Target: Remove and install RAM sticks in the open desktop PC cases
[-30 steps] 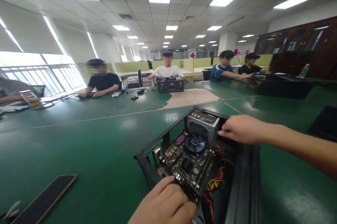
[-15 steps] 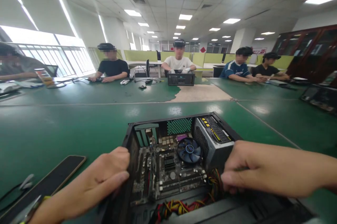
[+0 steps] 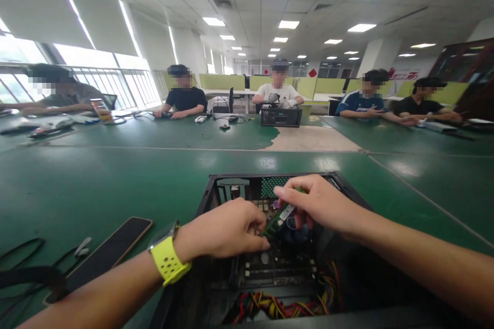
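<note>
A green memory module point(image 3: 278, 220) with a pale label is held tilted above the open computer case point(image 3: 203, 205). My left hand point(image 3: 235, 227) pinches its lower left end, and my right hand point(image 3: 314, 200) grips its upper right end, fingers closed. Underneath lies the motherboard point(image 3: 276, 270), partly covered by both hands. The blue cooling fan point(image 3: 299, 234) is mostly hidden behind my right hand. A bundle of coloured cables point(image 3: 270, 306) runs along the near side of the case.
Left of the case lie a long dark flat slab point(image 3: 111, 246) and a black cable point(image 3: 23, 249). Across the green table point(image 3: 116, 179), several people sit; one, wearing gloves, has a second computer case point(image 3: 281, 117). A cup point(image 3: 101, 110) stands at the far left.
My left hand has left the case's left wall, and my right hand has left the cable area. Both now meet over the motherboard with the memory module between them. The view has turned slightly left.
</note>
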Action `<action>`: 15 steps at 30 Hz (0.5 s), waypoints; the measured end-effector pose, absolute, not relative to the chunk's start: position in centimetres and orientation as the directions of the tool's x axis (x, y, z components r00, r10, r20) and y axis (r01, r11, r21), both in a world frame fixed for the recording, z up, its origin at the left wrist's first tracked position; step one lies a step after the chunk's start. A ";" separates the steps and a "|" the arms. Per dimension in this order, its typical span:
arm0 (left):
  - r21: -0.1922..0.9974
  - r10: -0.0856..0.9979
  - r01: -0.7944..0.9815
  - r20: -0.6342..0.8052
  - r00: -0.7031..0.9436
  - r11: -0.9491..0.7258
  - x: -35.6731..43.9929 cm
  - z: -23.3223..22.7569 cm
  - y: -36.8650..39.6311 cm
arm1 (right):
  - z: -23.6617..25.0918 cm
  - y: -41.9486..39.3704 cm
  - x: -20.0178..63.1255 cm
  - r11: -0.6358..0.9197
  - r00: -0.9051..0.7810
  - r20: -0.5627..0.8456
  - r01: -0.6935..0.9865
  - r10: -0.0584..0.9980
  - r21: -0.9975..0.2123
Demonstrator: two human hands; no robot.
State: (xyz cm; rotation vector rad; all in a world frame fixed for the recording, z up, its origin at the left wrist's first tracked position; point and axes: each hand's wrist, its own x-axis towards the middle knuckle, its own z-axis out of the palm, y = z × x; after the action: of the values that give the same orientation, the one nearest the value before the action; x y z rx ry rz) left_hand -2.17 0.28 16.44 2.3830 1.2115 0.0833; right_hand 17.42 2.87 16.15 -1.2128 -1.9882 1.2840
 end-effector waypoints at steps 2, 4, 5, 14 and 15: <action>0.277 0.799 0.800 -0.148 0.583 -0.533 -2.5 16.2 0.4 | 16.2 2.9 18.4 0.129 -0.549 -0.200 0.502 0.811 -0.855; 0.138 0.821 0.835 -0.156 0.550 -0.533 -2.5 16.1 0.3 | 16.3 2.9 18.8 0.112 -0.586 -0.309 0.572 0.749 -0.812; 0.084 0.826 0.842 -0.162 0.540 -0.533 -2.3 16.1 0.3 | 16.3 2.9 18.9 0.131 -0.594 -0.324 0.595 0.736 -0.793; 0.042 0.805 0.831 -0.226 0.549 -0.555 -0.2 14.8 0.9 | 14.7 2.7 18.0 0.552 -0.625 -0.217 0.772 0.750 -0.317; 0.013 0.792 0.821 -0.254 0.555 -0.571 0.3 14.2 1.0 | 14.0 2.6 17.9 0.615 -0.640 -0.220 0.769 0.737 -0.177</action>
State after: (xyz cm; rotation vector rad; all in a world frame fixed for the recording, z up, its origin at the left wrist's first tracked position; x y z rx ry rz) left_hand 0.30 1.01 14.22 2.6540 1.3835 -0.3331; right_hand 17.85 2.60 13.96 -1.3744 -2.9338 0.4199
